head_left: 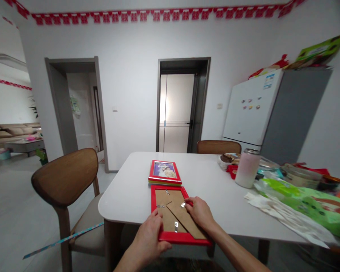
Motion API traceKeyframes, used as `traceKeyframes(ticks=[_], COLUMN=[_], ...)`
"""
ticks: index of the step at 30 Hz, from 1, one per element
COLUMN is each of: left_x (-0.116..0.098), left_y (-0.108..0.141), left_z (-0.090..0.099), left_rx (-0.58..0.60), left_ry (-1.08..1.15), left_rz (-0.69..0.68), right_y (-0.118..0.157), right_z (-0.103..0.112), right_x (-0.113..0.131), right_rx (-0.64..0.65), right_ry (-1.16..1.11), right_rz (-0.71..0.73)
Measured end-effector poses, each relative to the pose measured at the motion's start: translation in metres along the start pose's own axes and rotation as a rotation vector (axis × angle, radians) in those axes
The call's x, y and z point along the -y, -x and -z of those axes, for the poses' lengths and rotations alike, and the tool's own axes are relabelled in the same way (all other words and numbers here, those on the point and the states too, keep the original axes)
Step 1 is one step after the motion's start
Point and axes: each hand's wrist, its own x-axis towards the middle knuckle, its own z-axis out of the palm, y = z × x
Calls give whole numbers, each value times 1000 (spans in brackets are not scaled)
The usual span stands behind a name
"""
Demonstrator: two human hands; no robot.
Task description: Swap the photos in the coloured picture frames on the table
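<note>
A red picture frame (181, 238) lies back side up at the table's near edge, its brown backing board (167, 219) and easel stand flap (187, 220) showing. Metal clips sit along its sides. My left hand (151, 232) grips the lower left side, thumb at the bottom corner. The fingers of my right hand (200, 212) are closed at the right side, touching the metal clip (183, 205) there. Just beyond lies a stack of frames, the top one a red framed photo (164, 170) facing up.
On the white table (124, 189), a pink and white bottle (248, 168), white gloves (286, 215) and a green package (314, 204) stand or lie at the right. Wooden chairs are at the left (68, 177) and far side. A refrigerator (252, 105) stands behind.
</note>
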Motion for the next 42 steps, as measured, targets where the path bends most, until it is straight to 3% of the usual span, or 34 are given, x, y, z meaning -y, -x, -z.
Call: traceKeyframes(ticks=[4,8,11,24,29,34,42], left_x=[4,5,5,5,-5,-9,-8], left_y=[-1,-2,-2,-2,-2,-2,-1], left_z=[-1,0,1,-2,5,7,8], left_rx=[-5,-9,-5,-24,-27,-45,-28], left_ry=[63,113,115,72,95,154,162], left_rz=[46,53,48,73,35,27,12], right_y=[18,37,41,35,16,-5,-15], right_z=[10,23,24,6,-7,-23,-36], right_x=[10,25,32,44,63,82,77], right_rx=[-20,286,352,192,110,120,78], right_ry=[-146,-345,-397,-280,-222,-48,33], right_rz=[138,268,280,304,299,264,186])
